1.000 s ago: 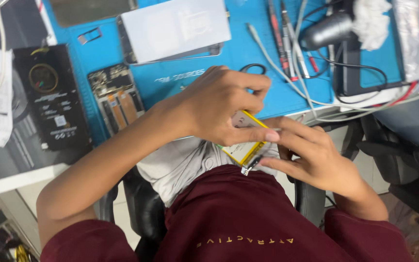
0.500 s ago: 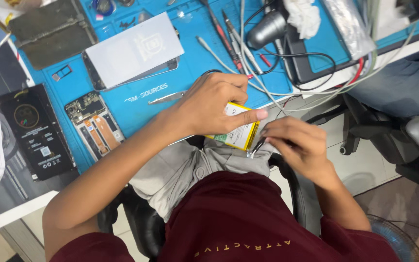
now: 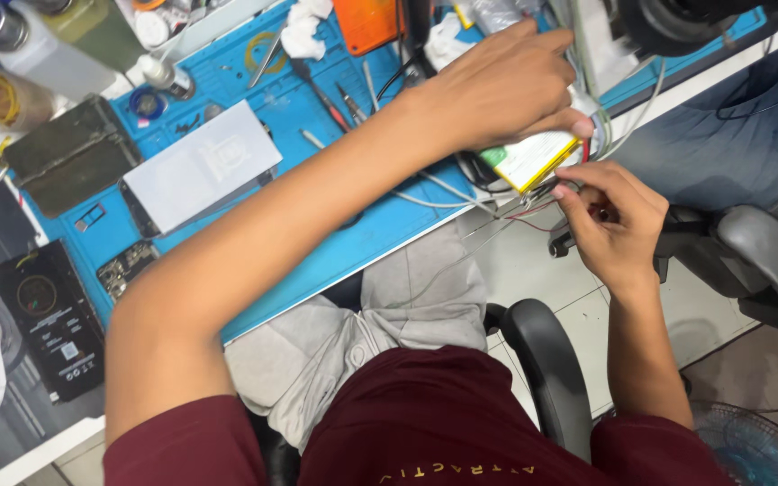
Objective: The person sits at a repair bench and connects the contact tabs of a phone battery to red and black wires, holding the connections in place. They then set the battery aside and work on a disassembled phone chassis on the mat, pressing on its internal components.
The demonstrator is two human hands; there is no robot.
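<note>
Two bare hands at work over the near edge of a blue work mat [image 3: 380, 225], seen from the head camera. Left hand [image 3: 506, 85] reached across from the left, fingers curled down and closed over the far side of a flat white battery pack with a yellow edge [image 3: 526, 160]; thumb tip pressed at the pack's right corner. Pack held tilted, just past the mat's near right edge, above the lap. Right hand [image 3: 612, 225] just near of the pack, fingers bent in a narrow pinch, thumb and forefinger tips touching the thin red and black wires [image 3: 533, 209] at the pack's near edge. Whether anything small sits inside that pinch: cannot tell.

Farther left on the mat, a white flat panel [image 3: 200, 166] lying face down, a bare circuit board [image 3: 123, 268] near it, and tweezers [image 3: 346, 101] beyond. Dark phone back [image 3: 51, 328] off the mat at the far left. Black chair arm [image 3: 547, 378] below the hands.
</note>
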